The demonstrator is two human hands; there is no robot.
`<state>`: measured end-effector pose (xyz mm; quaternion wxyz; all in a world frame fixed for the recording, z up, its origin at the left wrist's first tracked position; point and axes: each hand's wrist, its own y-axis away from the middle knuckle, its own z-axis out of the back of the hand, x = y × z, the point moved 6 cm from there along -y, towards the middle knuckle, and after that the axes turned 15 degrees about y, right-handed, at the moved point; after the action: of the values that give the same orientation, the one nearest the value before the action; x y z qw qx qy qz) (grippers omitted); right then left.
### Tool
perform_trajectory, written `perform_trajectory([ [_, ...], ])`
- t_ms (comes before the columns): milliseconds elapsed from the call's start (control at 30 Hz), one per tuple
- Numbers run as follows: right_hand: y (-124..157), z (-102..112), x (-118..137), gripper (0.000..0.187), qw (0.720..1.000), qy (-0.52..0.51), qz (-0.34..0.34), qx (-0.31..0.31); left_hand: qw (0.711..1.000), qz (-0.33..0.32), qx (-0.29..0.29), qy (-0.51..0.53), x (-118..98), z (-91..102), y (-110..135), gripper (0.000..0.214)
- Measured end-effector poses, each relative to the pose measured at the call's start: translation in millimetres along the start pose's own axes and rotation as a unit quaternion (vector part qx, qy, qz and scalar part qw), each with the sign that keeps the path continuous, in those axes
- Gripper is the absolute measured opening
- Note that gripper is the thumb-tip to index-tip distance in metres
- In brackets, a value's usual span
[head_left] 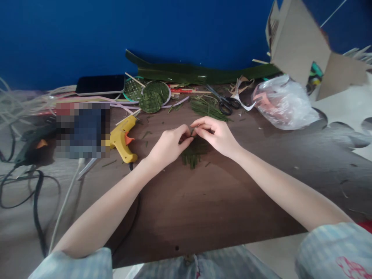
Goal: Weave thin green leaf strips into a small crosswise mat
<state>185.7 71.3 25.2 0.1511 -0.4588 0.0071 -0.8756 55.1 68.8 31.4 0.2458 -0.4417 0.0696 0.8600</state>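
Observation:
Above the middle of the brown table, my left hand [175,146] and my right hand [216,134] meet fingertip to fingertip. Between and below them is a small mat of green leaf strips [192,157], its loose strip ends pointing towards me. Both hands have thumb and fingers pinched at the mat's far edge, and the fingers partly hide it. Just beyond my right hand lies a pile of cut leaf strips [207,106] beside black-handled scissors [225,104]. A yellow glue gun [123,139] rests to the left of my left hand.
Round woven leaf discs [152,97] and a phone [100,84] lie at the back left, near a blurred-out device [85,130] and cables. A long leaf [203,73] runs along the blue wall. A plastic bag [286,102] and a cardboard box [302,42] stand at right.

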Motion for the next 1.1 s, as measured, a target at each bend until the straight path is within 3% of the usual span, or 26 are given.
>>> perform_trajectory([
  [267,1,1,-3,0.014,1.000,-0.016,0.007,0.011,1.000,-0.002,-0.002,-0.015,1,2.7,0,0.005],
  [400,1,7,-2,0.008,0.991,0.122,0.040,-0.036,1.000,0.005,0.001,-0.005,2,3.4,0,0.005],
  [500,2,2,0,0.004,0.969,0.234,0.079,-0.025,1.000,0.010,-0.001,-0.003,2,3.8,-1,0.007],
  [600,2,-3,-2,0.006,0.956,0.281,0.080,-0.015,1.000,0.012,-0.003,-0.004,1,4.5,-1,0.008],
  [1100,2,-6,-4,0.012,0.952,0.296,0.081,-0.004,1.000,0.014,-0.007,-0.004,2,4.0,-1,0.008],
])
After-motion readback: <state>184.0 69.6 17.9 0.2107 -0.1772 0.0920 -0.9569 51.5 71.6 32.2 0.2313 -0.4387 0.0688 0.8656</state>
